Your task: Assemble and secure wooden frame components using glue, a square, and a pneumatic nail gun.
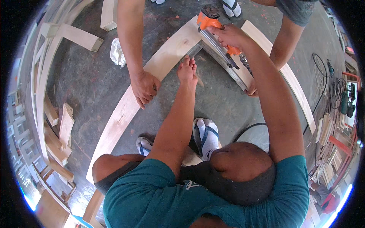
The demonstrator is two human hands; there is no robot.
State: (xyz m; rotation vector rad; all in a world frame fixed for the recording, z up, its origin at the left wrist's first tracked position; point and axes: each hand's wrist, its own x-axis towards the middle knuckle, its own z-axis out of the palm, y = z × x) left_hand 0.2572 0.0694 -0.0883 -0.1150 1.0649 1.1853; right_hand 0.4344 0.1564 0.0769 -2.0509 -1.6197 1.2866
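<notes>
The person wears a teal short-sleeved shirt (152, 197) whose sleeves end above the elbows, leaving both forearms bare. Dark shorts (197, 178), perhaps black, carry a small pale mark near the waist. On the feet are white socks (210, 142) inside sandals with blue toe straps (208, 133). Both hands are ungloved.

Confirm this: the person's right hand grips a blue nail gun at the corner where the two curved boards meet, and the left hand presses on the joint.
Wrong in one respect: the nail gun is orange, not blue. The head view shows the right hand gripping it at the corner of the curved boards, with the left hand pressing by the joint.
</notes>
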